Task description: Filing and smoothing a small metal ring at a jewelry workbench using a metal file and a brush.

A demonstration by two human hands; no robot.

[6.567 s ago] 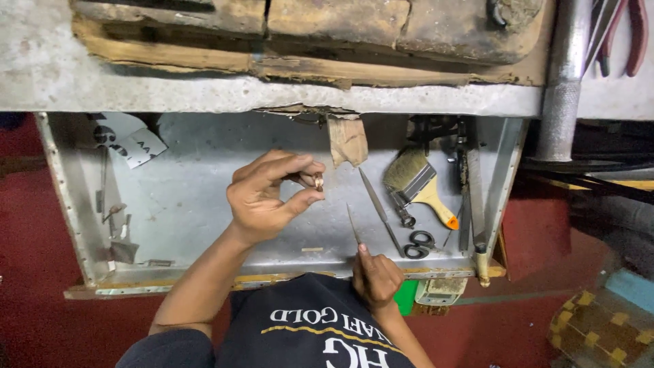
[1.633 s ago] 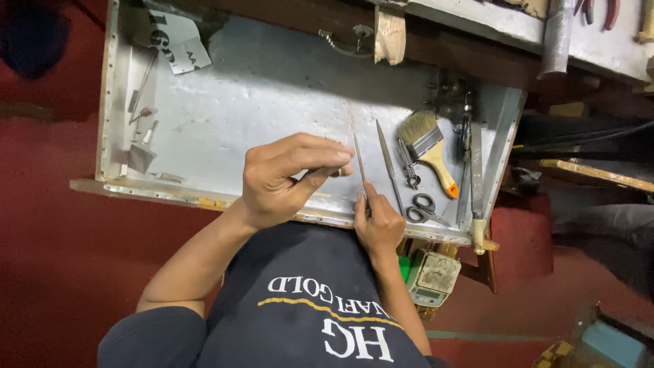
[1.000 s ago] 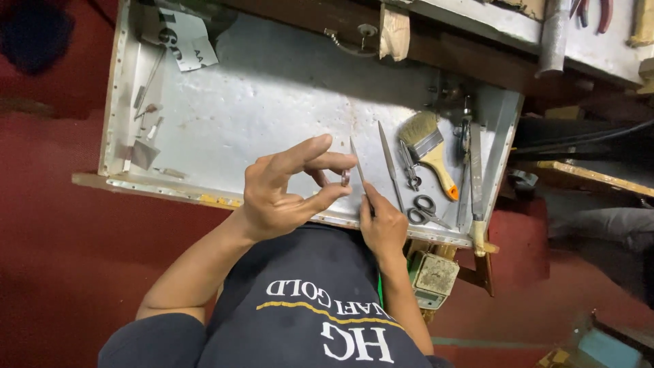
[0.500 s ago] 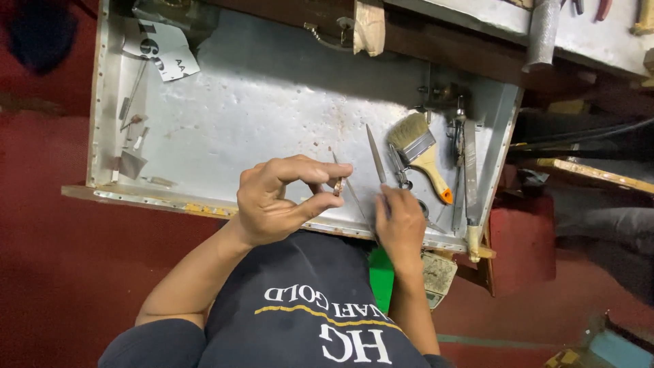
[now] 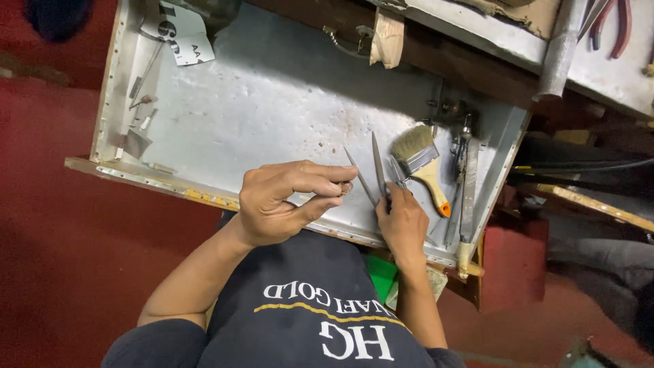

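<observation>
Two hands | left pinches small piece | right grips file, tip pointing away, lengthwise

White paper label (curled) in tray's far corner.

Small craft workshop. Metal-lined tray hangs under the bench, its sheet surface dented and stained. Along the tray's right edge: paintbrush, slim files, other hand tools. Metal scraps at its left edge. Red-handled pliers on the bench's top right corner. Red floor below.
</observation>
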